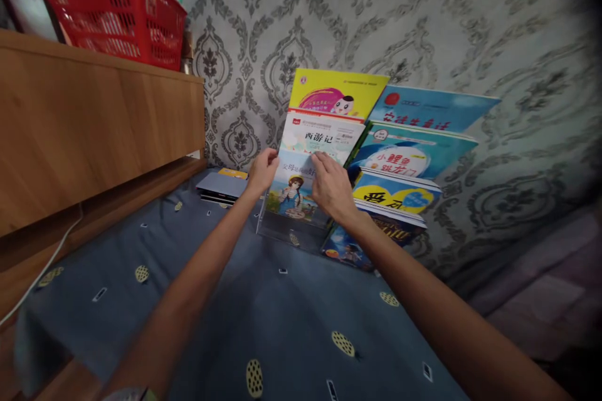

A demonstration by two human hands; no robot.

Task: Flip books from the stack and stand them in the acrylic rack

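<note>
My left hand (262,170) grips the left edge of a picture book with a girl on its cover (292,191), which stands in the front tier of a clear tiered rack (282,235). My right hand (332,187) rests on that book's top edge, fingers curled over it. Behind it stand a white book with red header (324,135) and a yellow book (338,93). To the right, another tiered stack holds blue books (433,109) and a yellow-and-blue one (392,195).
A wooden headboard or shelf (94,119) runs along the left, with a red basket (108,6) on top. A few flat books (222,185) lie in the corner on the blue patterned bedsheet (263,307). Patterned wallpaper (423,25) backs the racks. A white cable hangs at left.
</note>
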